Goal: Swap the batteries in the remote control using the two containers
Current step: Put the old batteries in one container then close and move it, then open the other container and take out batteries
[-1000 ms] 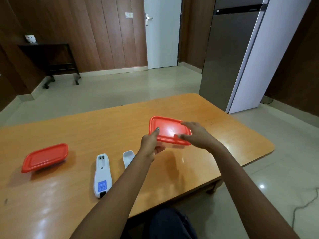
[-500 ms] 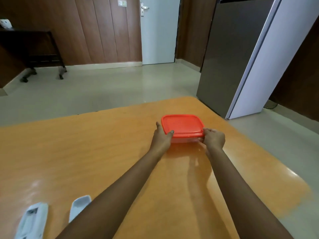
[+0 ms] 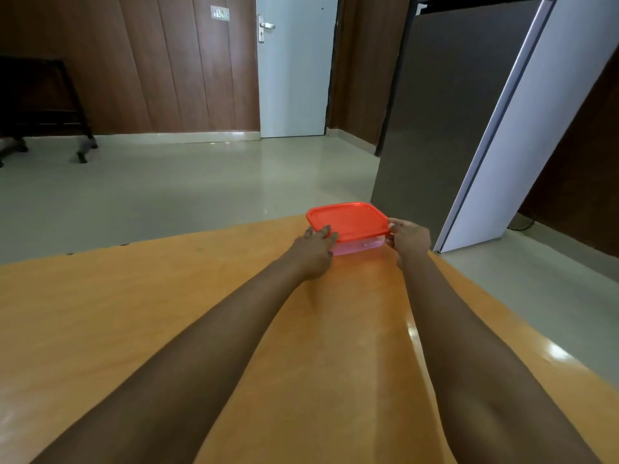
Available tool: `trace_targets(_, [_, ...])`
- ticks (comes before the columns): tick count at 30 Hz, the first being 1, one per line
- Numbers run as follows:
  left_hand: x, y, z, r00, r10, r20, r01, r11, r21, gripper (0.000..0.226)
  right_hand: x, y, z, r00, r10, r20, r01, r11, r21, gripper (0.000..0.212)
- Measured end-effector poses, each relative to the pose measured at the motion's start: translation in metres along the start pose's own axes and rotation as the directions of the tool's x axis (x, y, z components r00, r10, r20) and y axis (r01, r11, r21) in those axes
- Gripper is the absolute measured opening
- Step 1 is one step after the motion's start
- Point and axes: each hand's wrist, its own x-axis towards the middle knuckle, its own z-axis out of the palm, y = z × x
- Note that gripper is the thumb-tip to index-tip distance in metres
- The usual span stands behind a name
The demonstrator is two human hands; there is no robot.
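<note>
Both arms outstretched, left hand [image 3: 315, 251] and right hand [image 3: 409, 241] grip container [image 3: 350, 226].

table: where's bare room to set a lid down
Widest bare patch: the table left of the left arm. A narrower lane runs between it and the right arm. Crowded at the far edge, where the left hand and right hand hold the container.

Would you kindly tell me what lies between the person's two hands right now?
In the head view, the red-lidded container lies between the left hand and the right hand, each holding one end, on the table.
</note>
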Motion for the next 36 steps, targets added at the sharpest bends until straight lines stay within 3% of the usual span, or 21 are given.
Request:
trace_targets(3, [0.014,-0.004,-0.007,1.000,-0.014,0.017,0.012,0.990,0.141,0.051,0.008,0.001,0.009,0.994,-0.029,-0.104,0.040,0.994,0.105,0.029])
trace_targets(5, [0.019,-0.004,-0.007,1.000,-0.005,0.026,0.000,0.983,0.181,0.051,0.010,0.002,0.016,0.984,-0.033,-0.176,0.043,0.998,0.050,0.026])
trace_targets(16, [0.033,-0.005,-0.011,0.999,-0.004,0.049,-0.007,0.977,0.214,0.053,0.012,0.000,0.026,0.987,-0.051,-0.152,0.045,0.998,-0.046,0.029])
trace_targets(18, [0.028,-0.007,-0.016,0.999,0.020,-0.035,-0.016,0.994,0.111,0.052,0.002,-0.004,0.026,0.981,-0.108,-0.161,0.096,0.992,-0.080,0.030])
trace_targets(19, [0.023,-0.009,-0.020,0.987,0.030,-0.158,-0.029,1.000,0.009,0.051,-0.005,-0.006,0.026,0.977,-0.140,-0.164,0.125,0.987,-0.098,0.030])
trace_targets(21, [0.003,-0.011,-0.028,0.894,-0.046,-0.445,-0.089,0.957,-0.276,0.041,-0.024,-0.010,0.023,0.967,-0.197,-0.161,0.172,0.972,-0.160,0.031])
trace_targets(22, [-0.008,-0.012,-0.031,0.846,-0.114,-0.521,-0.118,0.913,-0.391,0.036,-0.035,-0.012,0.021,0.964,-0.213,-0.159,0.183,0.966,-0.184,0.031])
trace_targets(25, [-0.055,-0.016,-0.039,0.839,-0.268,-0.474,-0.126,0.752,-0.647,0.028,-0.081,-0.024,0.013,0.968,-0.221,-0.122,0.207,0.971,-0.119,0.022])
trace_targets(28, [-0.105,-0.019,-0.053,0.839,-0.352,-0.416,-0.144,0.594,-0.792,0.025,-0.136,-0.036,0.007,0.981,-0.192,-0.025,0.192,0.981,-0.026,0.023])
trace_targets(32, [-0.191,-0.017,-0.080,0.819,-0.414,-0.398,-0.168,0.490,-0.856,0.023,-0.219,-0.052,0.002,0.984,-0.170,0.046,0.169,0.985,0.034,0.030])
trace_targets(36, [-0.291,-0.018,-0.097,0.788,-0.470,-0.397,-0.157,0.469,-0.869,0.023,-0.312,-0.062,0.003,0.978,-0.153,0.144,0.146,0.988,0.058,0.025])
